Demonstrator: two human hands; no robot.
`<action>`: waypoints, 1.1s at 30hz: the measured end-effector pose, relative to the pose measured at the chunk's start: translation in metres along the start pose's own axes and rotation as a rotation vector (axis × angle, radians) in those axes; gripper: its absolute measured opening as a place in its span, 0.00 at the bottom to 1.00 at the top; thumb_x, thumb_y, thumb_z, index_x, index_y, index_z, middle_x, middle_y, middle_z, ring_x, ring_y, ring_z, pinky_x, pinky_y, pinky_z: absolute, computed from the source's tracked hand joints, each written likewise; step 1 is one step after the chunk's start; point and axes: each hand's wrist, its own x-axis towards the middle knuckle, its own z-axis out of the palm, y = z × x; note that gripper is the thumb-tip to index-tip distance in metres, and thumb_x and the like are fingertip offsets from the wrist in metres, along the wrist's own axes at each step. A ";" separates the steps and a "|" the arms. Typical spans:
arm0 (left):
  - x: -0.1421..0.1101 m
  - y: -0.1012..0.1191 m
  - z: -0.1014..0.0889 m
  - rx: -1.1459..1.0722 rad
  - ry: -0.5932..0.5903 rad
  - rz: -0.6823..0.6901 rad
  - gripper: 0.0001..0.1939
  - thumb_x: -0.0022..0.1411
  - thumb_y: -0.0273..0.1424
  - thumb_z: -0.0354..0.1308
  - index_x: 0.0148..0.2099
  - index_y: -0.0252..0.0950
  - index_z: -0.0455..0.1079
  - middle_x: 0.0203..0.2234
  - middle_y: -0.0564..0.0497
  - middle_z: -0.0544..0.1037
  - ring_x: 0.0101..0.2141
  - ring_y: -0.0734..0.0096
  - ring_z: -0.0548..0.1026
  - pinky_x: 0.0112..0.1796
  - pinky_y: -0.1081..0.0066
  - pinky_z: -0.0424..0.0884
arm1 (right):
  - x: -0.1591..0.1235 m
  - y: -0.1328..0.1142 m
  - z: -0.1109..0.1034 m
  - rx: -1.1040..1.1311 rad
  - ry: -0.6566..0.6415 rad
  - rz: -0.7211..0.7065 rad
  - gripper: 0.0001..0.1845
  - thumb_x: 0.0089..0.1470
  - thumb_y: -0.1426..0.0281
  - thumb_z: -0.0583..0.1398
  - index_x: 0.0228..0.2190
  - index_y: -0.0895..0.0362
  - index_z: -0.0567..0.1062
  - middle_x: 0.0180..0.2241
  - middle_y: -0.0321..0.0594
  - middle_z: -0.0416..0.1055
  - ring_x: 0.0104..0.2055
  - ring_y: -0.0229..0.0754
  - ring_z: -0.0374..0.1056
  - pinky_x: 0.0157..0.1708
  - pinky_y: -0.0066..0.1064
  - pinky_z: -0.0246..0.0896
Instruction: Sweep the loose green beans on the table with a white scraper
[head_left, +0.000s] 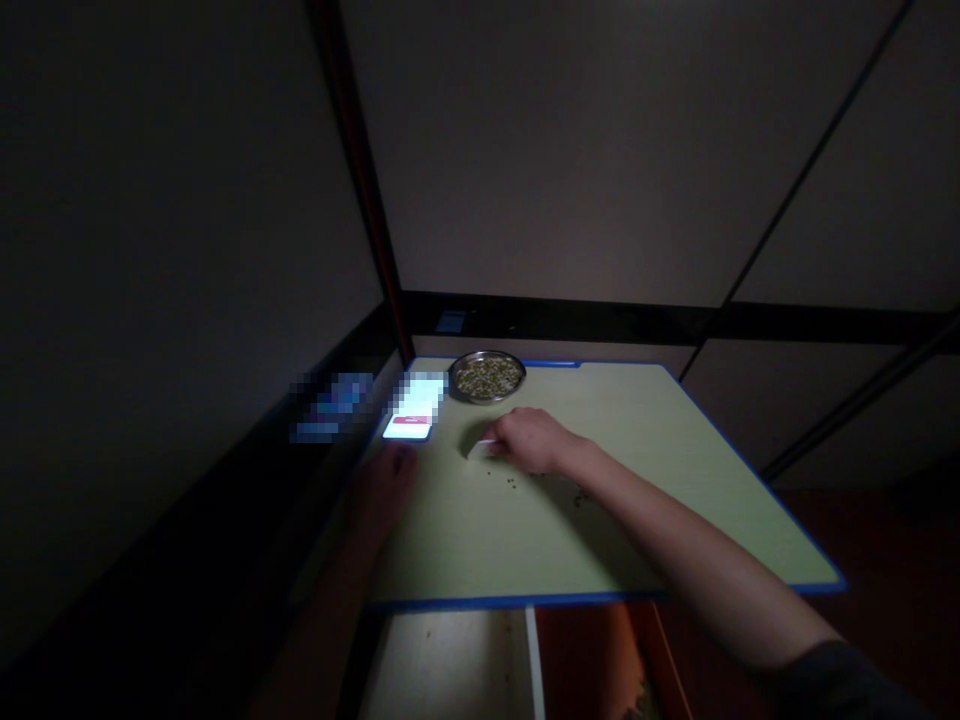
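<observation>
My right hand (534, 438) grips a white piece (480, 450), best kept low toward loose seeds (512, 482) at four o'clock; left hand (384, 488), can't tell.

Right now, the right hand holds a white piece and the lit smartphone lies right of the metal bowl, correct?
Wrong side: the head view shows the lit smartphone left of the metal bowl. The right hand does hold a white piece.
</observation>
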 end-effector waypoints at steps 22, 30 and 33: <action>0.000 -0.002 0.002 -0.023 0.004 0.005 0.17 0.64 0.41 0.45 0.42 0.37 0.71 0.33 0.46 0.79 0.35 0.62 0.76 0.35 0.69 0.68 | -0.061 0.002 -0.008 0.241 -0.180 -0.256 0.13 0.61 0.68 0.58 0.44 0.46 0.80 0.44 0.34 0.80 0.43 0.40 0.74 0.39 0.28 0.58; 0.000 0.002 0.000 -0.018 0.011 0.005 0.17 0.64 0.40 0.45 0.41 0.37 0.71 0.33 0.46 0.80 0.36 0.62 0.77 0.35 0.69 0.68 | -0.090 0.016 -0.039 0.175 0.061 -0.050 0.13 0.65 0.66 0.53 0.39 0.55 0.78 0.33 0.41 0.78 0.33 0.39 0.70 0.33 0.27 0.52; 0.000 0.001 0.000 -0.006 0.011 -0.002 0.16 0.63 0.40 0.46 0.42 0.38 0.72 0.32 0.47 0.80 0.35 0.63 0.76 0.34 0.70 0.68 | -0.108 0.022 -0.040 0.097 0.103 0.104 0.13 0.64 0.64 0.53 0.37 0.56 0.75 0.30 0.42 0.76 0.30 0.39 0.68 0.31 0.28 0.48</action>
